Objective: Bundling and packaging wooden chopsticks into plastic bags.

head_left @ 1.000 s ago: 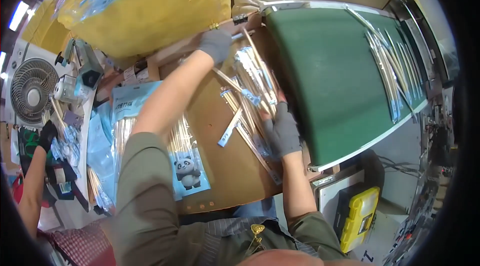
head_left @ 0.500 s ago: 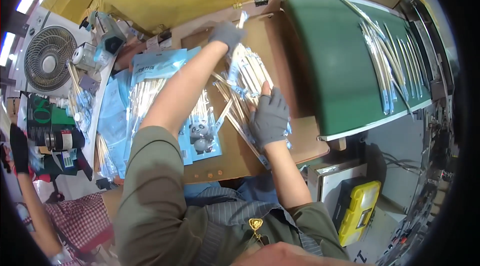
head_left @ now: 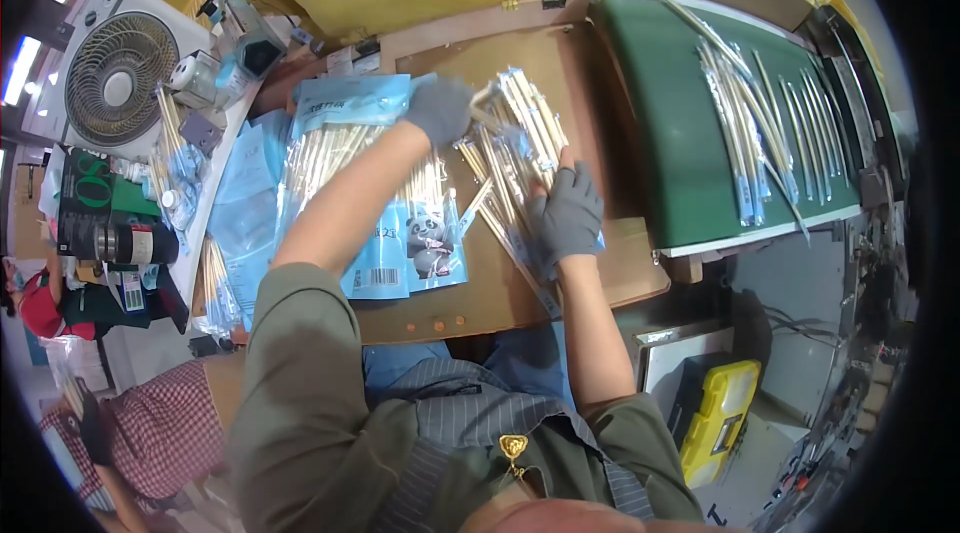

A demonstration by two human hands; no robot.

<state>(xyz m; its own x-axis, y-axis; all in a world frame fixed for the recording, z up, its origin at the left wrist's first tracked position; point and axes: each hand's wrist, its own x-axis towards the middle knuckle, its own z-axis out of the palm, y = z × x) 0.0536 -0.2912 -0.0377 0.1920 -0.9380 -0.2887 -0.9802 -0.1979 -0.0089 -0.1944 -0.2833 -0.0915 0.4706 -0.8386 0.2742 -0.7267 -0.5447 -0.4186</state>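
Brown workboard (head_left: 490, 298), wrapped chopsticks (head_left: 532, 118) heaped at its middle.
Right hand (head_left: 567, 216) rests against the heap, fingers bent; left hand (head_left: 440, 111) is blurred beside it; I cannot tell whether either grips. Gathering sticks seems the present step; the next move calls for keeping their ends level. Blue pouches (head_left: 432, 248) lie left, a green belt (head_left: 650, 123) right.

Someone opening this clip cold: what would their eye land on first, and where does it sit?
Probably the big green surface on the right, with slim wrapped sticks lying on its right part. Left of centre, blue-and-clear packets stand out, one bearing a panda picture. Between them, the grey-gloved right hand touches a loose pile of stick packs, with the blurred left hand at its upper left.
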